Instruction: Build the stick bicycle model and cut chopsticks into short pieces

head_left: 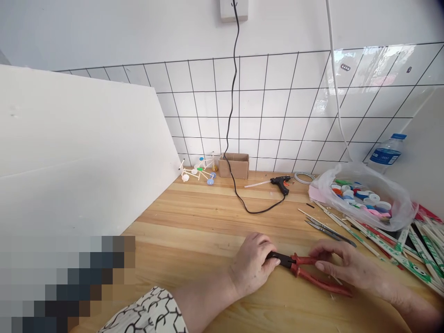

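Note:
A pair of pliers [296, 266] with dark jaws and red handles lies at the front of the wooden table, its handles spread apart. The jaw end is wrapped by the closed fingers and thumb of my left hand [255, 263], so the jaw tips are hidden. My right hand [350, 266] pinches the upper red handle between thumb and fingers. The lower handle stays free beneath that hand. A thin pale sliver shows by the right palm, too small to name.
Scissors [329, 231] and printed wooden sticks [391, 249] lie at right, before a plastic bag [405, 208] of bottle caps. Behind stand a corded glue gun [280, 183], a tape roll [304, 177], a cardboard box [239, 166], stick-and-cap pieces [200, 169] and a water bottle [386, 155]. A white panel [86, 138] borders the left.

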